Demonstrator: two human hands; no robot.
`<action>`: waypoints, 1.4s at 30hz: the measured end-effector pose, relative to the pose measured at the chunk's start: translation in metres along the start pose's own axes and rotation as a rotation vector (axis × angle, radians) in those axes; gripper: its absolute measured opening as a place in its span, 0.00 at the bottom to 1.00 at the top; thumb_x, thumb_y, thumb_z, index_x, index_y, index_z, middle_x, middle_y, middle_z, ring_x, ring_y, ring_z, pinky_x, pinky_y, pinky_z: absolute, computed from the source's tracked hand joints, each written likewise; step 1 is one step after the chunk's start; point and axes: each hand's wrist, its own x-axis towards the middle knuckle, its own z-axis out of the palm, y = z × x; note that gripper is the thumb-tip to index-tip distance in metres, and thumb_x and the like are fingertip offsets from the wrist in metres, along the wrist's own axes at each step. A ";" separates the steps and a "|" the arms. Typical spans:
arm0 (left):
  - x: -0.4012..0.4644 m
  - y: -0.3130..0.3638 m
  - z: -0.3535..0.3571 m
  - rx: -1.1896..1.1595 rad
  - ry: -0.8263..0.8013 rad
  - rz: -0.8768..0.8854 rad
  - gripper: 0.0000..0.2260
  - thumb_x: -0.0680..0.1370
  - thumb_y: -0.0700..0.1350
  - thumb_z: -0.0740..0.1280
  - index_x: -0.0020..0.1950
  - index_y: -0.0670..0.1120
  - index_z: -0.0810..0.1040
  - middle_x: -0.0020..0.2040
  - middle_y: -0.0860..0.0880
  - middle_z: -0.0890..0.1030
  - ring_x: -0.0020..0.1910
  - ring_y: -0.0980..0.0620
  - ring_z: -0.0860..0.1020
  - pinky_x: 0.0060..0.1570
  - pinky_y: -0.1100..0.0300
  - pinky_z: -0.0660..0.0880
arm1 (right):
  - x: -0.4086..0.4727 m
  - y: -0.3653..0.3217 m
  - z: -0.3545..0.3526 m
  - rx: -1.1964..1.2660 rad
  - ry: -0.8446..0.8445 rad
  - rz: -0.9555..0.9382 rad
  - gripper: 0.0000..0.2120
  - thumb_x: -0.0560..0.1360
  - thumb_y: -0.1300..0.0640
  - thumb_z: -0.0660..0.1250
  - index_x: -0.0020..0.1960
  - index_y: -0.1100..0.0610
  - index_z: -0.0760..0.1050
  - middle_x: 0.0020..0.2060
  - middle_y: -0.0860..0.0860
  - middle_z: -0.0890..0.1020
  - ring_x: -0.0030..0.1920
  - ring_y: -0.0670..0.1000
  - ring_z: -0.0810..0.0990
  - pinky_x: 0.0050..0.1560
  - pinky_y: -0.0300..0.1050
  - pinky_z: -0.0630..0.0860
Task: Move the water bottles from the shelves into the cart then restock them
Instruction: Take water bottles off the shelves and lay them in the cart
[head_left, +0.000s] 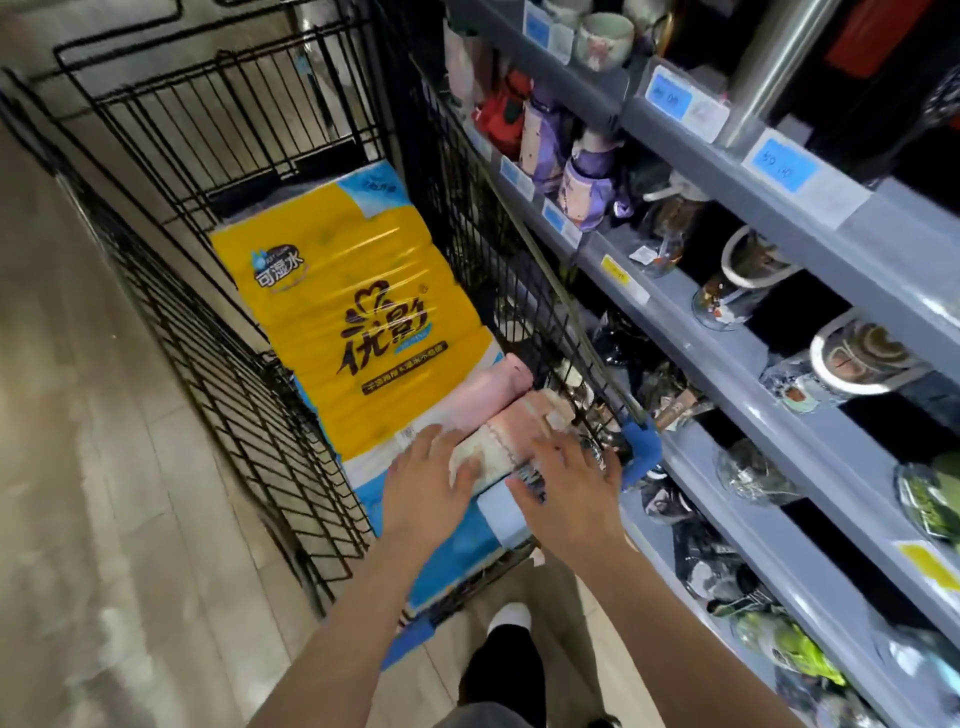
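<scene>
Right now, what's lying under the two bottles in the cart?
A big yellow tissue pack lies under the pink bottle and the patterned bottle in the cart. Both hands cover the bottles' near ends; anything under the pack is hidden.

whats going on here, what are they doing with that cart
A person leans over a black wire cart parked beside grey store shelves. Both hands, the left hand and right hand, rest with spread fingers on a patterned bottle lying on its side next to a pink bottle, on top of a large yellow tissue pack. Cups and bottles fill the shelves.
</scene>
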 end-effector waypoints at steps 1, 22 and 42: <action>0.029 -0.004 0.004 -0.046 -0.010 0.018 0.21 0.79 0.53 0.58 0.71 0.48 0.67 0.72 0.45 0.65 0.67 0.42 0.68 0.61 0.48 0.70 | 0.007 -0.001 -0.002 -0.013 0.012 0.007 0.20 0.64 0.43 0.70 0.52 0.52 0.81 0.48 0.54 0.84 0.45 0.58 0.84 0.50 0.66 0.76; 0.166 -0.071 0.011 0.178 -0.376 0.405 0.32 0.80 0.42 0.60 0.75 0.53 0.42 0.78 0.42 0.49 0.68 0.39 0.68 0.63 0.49 0.68 | 0.008 0.025 0.012 0.108 -0.164 -0.020 0.17 0.66 0.51 0.65 0.51 0.56 0.81 0.52 0.52 0.82 0.44 0.56 0.83 0.49 0.50 0.79; 0.136 -0.035 0.006 0.353 -0.078 0.213 0.35 0.77 0.51 0.65 0.76 0.59 0.47 0.73 0.43 0.59 0.60 0.37 0.71 0.47 0.46 0.76 | 0.055 -0.020 0.013 0.471 -0.561 0.526 0.38 0.78 0.41 0.60 0.78 0.47 0.42 0.77 0.61 0.49 0.76 0.63 0.52 0.72 0.53 0.60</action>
